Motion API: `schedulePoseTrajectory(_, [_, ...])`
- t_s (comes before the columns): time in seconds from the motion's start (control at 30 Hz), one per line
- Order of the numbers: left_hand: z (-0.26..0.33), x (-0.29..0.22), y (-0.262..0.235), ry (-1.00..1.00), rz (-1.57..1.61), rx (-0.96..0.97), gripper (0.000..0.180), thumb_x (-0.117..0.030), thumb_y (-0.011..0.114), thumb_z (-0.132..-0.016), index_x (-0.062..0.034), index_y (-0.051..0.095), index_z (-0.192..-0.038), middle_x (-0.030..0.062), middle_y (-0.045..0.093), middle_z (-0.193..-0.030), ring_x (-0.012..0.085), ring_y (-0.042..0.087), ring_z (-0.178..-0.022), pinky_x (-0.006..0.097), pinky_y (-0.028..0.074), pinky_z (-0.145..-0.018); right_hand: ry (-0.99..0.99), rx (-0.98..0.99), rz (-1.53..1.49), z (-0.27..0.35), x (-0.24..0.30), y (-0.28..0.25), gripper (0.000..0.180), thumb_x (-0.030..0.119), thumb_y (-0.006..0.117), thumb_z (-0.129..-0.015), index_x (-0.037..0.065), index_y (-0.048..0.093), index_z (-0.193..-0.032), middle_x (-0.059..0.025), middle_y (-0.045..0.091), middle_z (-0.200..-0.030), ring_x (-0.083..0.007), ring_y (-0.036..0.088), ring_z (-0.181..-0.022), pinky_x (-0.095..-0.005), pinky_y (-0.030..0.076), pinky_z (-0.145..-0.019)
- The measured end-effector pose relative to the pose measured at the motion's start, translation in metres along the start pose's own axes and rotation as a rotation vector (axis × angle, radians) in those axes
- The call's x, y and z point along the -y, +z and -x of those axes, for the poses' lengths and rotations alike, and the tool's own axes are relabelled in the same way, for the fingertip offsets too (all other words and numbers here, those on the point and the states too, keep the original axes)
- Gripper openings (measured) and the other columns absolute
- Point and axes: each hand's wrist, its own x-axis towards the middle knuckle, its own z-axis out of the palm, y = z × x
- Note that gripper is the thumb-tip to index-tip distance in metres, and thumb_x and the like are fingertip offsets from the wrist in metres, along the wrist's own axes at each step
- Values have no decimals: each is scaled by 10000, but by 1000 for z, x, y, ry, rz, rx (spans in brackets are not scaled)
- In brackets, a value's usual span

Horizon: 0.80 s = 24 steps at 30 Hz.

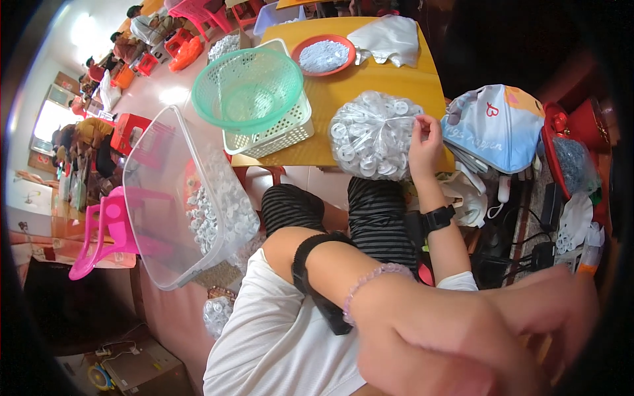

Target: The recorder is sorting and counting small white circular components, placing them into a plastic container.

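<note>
A clear plastic bag (370,148) full of white round plastic pieces sits at the near edge of the yellow table (323,148). Its top is gathered near the middle. My right hand (426,142), with a black watch on the wrist, is at the bag's right side. Its fingers are curled in a pinch against the bag's edge; whatever lies between them is too small to make out. My left arm crosses in front of me to the lower right, wearing a beaded bracelet. My left hand (462,343) looms close and blurred there, its fingers mostly hidden.
A green colander (247,89) rests on a white basket (271,135) at the table's left. Behind are a red plate (347,66) of small pale pieces and a white bag (389,39). A clear bin (175,264) of white pieces stands left, near a pink chair (112,221).
</note>
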Motion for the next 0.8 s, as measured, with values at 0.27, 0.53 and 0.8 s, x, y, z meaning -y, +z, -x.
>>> schedulePoseTrajectory(0.27, [8,6,12,24,-161,51,383,-287,370,-967,12,608,-951,221,550,-1017,330,491,-916,401,353,-881,-20,-43,-3,-2,1,7,80,11,554,-865,4,558,-944,-106,569,-886,-223,561,-788,-314,460,-725])
schedulePoseTrajectory(0.53, [22,-9,21,40,-310,85,376,-287,374,-967,6,610,-953,214,553,-1021,331,490,-922,403,353,-883,-40,-52,28,-8,-8,21,83,19,542,-869,-7,551,-948,-131,569,-921,-257,568,-838,-343,464,-736])
schedulePoseTrajectory(0.8, [26,-50,31,54,-477,152,370,-286,378,-967,0,612,-954,207,555,-1026,331,490,-928,406,354,-884,-82,-77,33,-11,-17,33,114,7,561,-845,-8,554,-958,-128,565,-916,-253,569,-814,-343,472,-733])
